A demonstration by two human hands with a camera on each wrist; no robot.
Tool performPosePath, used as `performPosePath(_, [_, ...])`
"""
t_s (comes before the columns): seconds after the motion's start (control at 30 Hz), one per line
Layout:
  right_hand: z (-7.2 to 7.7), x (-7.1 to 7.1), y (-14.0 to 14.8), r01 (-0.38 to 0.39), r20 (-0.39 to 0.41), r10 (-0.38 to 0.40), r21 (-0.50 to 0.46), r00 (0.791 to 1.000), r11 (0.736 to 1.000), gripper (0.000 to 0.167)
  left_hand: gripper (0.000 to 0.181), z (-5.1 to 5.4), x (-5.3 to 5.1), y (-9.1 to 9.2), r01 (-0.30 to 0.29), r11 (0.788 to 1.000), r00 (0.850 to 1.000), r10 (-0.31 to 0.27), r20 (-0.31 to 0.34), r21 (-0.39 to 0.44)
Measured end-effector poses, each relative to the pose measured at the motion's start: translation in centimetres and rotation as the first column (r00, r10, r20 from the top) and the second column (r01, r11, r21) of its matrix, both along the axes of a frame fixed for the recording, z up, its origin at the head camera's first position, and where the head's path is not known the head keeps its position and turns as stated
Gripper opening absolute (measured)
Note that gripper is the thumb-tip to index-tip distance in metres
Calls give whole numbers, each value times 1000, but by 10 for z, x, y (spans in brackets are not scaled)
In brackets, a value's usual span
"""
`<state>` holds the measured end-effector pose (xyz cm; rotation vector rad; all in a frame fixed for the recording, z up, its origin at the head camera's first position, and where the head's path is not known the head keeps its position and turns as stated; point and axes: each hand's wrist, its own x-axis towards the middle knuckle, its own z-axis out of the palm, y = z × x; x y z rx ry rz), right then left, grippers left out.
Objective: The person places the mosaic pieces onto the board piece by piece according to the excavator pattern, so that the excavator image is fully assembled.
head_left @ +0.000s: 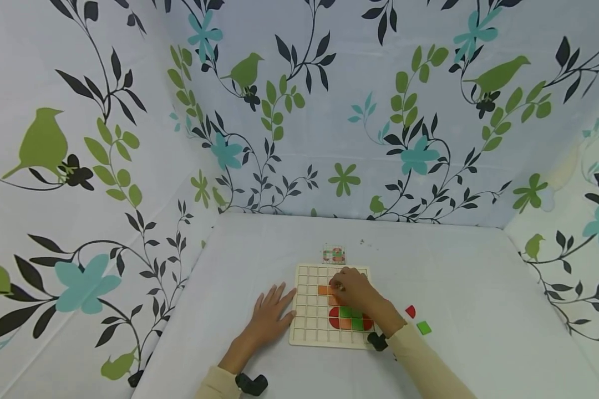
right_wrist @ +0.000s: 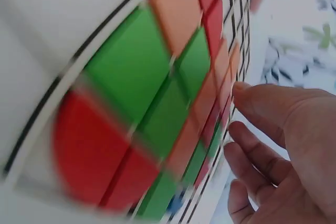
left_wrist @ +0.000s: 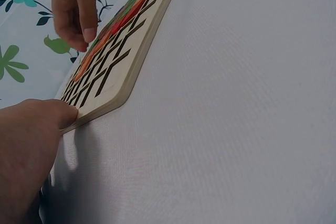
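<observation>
A wooden grid board [head_left: 309, 321] lies on the white table, with red, orange and green tiles set in its right part. My left hand [head_left: 268, 320] rests flat beside it, fingers spread; in the left wrist view its thumb [left_wrist: 60, 111] touches the board's edge. Over the board's upper part is my right hand [head_left: 355, 288], fingers bent downward. In the right wrist view, a gap shows between its thumb and fingers, and no piece is seen between them. Near them sit green tiles [right_wrist: 131, 64], an orange tile [right_wrist: 176, 14] and rounded red pieces [right_wrist: 94, 150].
Behind the board lies a small pattern card [head_left: 334, 254] with coloured shapes. To the right on the table [head_left: 494, 310] are a loose red piece [head_left: 411, 311] and a green square tile [head_left: 424, 327]. Printed cloth [head_left: 299, 155] hangs behind and at both sides.
</observation>
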<state>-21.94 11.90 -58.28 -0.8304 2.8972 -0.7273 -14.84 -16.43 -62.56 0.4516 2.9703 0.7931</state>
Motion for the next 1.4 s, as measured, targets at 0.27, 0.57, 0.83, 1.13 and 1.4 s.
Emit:
performPosePath(0.27, [3, 9, 58, 263, 217, -257, 1, 942, 965, 23, 57, 0, 0, -1, -6, 1000, 1000, 7, 27, -30])
performPosePath(0.57, [16, 52, 128, 442, 280, -429, 21, 859, 897, 26, 58, -2, -1, -2, -10, 1000, 999, 11, 53, -12])
performPosePath(0.83, [11, 88, 173, 503, 320, -535, 181, 782, 845, 46, 57, -2, -1, -3, -20, 1000, 998, 21, 56, -20])
performPosePath(1.13, [-5, 92, 171, 497, 264, -494, 62, 828, 866, 25, 57, 0, -1, -2, -20, 1000, 999, 21, 44, -12])
performPosePath(1.4, [-10, 93, 166, 556, 311, -528, -3, 790, 831, 44, 57, -3, -3, -2, -11, 1000, 999, 12, 45, -7])
